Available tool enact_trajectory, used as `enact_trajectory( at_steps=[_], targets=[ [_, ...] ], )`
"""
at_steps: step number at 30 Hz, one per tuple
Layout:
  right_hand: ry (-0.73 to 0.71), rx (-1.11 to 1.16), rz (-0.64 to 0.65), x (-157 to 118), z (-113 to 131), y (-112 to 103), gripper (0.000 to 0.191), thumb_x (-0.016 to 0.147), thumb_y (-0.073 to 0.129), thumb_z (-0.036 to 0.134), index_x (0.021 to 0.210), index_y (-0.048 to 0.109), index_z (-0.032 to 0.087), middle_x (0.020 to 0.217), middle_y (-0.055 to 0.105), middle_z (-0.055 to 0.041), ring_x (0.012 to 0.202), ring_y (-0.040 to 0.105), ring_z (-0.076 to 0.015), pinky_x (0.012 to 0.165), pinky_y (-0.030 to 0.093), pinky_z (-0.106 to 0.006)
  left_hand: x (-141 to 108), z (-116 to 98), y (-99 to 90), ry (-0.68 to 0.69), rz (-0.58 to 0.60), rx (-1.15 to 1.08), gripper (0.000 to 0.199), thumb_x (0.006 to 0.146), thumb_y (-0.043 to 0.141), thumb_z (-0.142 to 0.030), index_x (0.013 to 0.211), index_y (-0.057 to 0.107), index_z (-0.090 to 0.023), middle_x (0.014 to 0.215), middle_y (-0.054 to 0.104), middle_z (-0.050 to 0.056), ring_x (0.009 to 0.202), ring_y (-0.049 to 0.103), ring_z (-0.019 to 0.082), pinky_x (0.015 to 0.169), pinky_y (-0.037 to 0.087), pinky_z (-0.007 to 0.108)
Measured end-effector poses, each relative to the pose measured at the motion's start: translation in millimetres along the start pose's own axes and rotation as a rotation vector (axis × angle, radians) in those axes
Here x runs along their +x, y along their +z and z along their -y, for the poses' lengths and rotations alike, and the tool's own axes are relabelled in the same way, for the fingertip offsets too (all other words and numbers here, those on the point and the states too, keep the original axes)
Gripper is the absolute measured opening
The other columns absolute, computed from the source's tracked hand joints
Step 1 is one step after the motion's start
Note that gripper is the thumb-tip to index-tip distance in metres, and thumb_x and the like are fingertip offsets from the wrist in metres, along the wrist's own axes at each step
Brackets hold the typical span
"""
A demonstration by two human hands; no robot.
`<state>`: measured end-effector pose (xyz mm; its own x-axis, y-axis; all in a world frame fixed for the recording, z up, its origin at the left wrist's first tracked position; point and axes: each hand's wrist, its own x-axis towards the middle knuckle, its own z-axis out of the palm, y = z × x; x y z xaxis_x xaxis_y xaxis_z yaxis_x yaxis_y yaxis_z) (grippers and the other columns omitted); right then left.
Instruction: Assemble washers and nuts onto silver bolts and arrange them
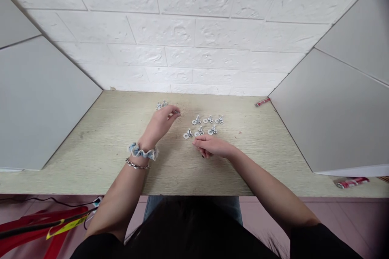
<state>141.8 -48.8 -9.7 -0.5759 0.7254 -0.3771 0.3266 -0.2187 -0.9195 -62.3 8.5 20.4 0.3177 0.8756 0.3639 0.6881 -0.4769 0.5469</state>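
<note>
"Pinching what, exactly, that left hand (160, 124)?"

"A small metal piece (177, 112), between thumb and fingertips; it is too small to name. The hand partly covers a cluster of bolts (159, 105) just behind it."

"And the right hand (212, 146)?"

"Fingers curled in, just on the near side of the hardware sets (210, 119). Whether it grips anything, I cannot tell."

"How are those sets laid out?"

"Two rows of three near the middle of the worktop (109, 141), each with a flat washer (186, 136) and an upright bolt (198, 117). The curled fingers come close to the lower row."

"What hems the space in?"

"A white brick-patterned wall (194, 32) behind, a left panel (42, 101) and a right panel (322, 105). One red cylinder (262, 102) (a battery, by its looks) lies in the far right corner, well apart from the sets; a second red cylinder (351, 182) lies near the front edge at right."

"Anything lower down?"

"At left, below the front edge, a black cable (33, 228) with a yellow tag (67, 226) crosses a red frame (57, 247)."
</note>
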Motion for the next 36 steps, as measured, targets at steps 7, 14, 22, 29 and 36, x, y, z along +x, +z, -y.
enact_trajectory(
  at_steps=[7, 14, 22, 29, 36],
  targets=[
    [-0.117, 0.261, -0.110, 4, -1, -1, 0.051, 0.083, 0.026, 0.064, 0.071, 0.043, 0.017, 0.055, 0.043, 0.0039, 0.041, 0.042, -0.0061, 0.039, 0.031, -0.019, -14, -29, 20.0, 0.141, 0.119, -0.170, 0.017, 0.083, 0.052, -0.032, 0.090, 0.062, -0.019, 0.094, 0.068, 0.001, 0.073, 0.062, 0.010, 0.070, 0.047, 0.022],
    [-0.263, 0.338, -0.162, 5, -2, -2, 0.046, 0.082, 0.034, 0.064, 0.086, 0.044, 0.019, 0.055, 0.042, 0.0051, 0.043, 0.041, -0.0074, 0.041, 0.030, -0.021, -23, -40, 28.9, 0.181, 0.200, -0.195, 0.018, 0.086, 0.047, -0.030, 0.095, 0.061, -0.022, 0.083, 0.068, -0.002, 0.074, 0.062, 0.009, 0.069, 0.047, 0.020],
    [-0.258, 0.331, -0.254, 7, -1, -1, 0.044, 0.079, 0.039, 0.062, 0.077, 0.044, 0.018, 0.051, 0.041, 0.0051, 0.042, 0.040, -0.0076, 0.042, 0.030, -0.022, -21, -37, 30.8, 0.173, 0.194, -0.178, 0.022, 0.087, 0.046, -0.033, 0.103, 0.056, -0.022, 0.094, 0.067, -0.001, 0.081, 0.063, 0.012, 0.073, 0.047, 0.023],
    [-0.274, 0.327, -0.283, 9, -4, -2, 0.046, 0.077, 0.043, 0.063, 0.069, 0.043, 0.018, 0.051, 0.042, 0.0045, 0.043, 0.039, -0.0070, 0.042, 0.030, -0.022, -19, -39, 29.8, 0.278, 0.226, 0.029, 0.025, 0.090, 0.037, -0.033, 0.101, 0.054, -0.017, 0.097, 0.062, 0.007, 0.089, 0.058, 0.017, 0.078, 0.045, 0.030],
    [-0.296, 0.257, -0.271, 10, -8, -1, 0.047, 0.079, 0.040, 0.064, 0.067, 0.042, 0.018, 0.052, 0.041, 0.0042, 0.043, 0.039, -0.0068, 0.043, 0.030, -0.022, -19, -43, 28.6, 0.256, 0.309, 0.117, 0.026, 0.091, 0.031, -0.032, 0.090, 0.052, -0.016, 0.089, 0.057, 0.008, 0.080, 0.054, 0.019, 0.071, 0.043, 0.032]
  ],
)
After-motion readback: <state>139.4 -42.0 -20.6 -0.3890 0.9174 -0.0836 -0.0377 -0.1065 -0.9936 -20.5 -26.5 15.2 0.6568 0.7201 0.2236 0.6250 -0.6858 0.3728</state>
